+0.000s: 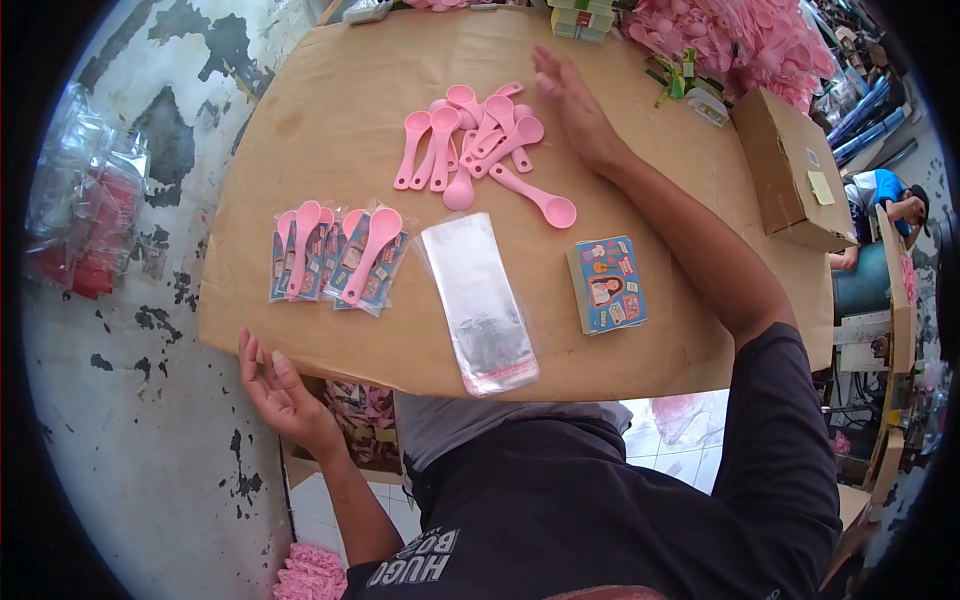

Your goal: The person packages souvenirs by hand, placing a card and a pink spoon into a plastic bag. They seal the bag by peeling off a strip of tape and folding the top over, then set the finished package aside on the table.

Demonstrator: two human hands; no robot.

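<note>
A brown-covered tabletop (285, 130) filled much of the frame, with a heap of pink plastic pieces (730, 45) at upper right and a cardboard box (790, 165) just below it. Clear sleeves (475, 280) lay stacked near the centre. The right hand (578, 115), at upper centre, was released, fingers extended; whether it touched the tabletop could not be told. The left hand (288, 400), at lower left by the near edge, was empty, fingers loosely curled. Filled packets (370, 262) lay left of centre, printed cards (608, 290) right of centre. Pink spoons (500, 150) lay loose at upper centre, just left of the right hand. The step seemed a pause between packets; the next move probably called for a light pinch on one spoon handle
</note>
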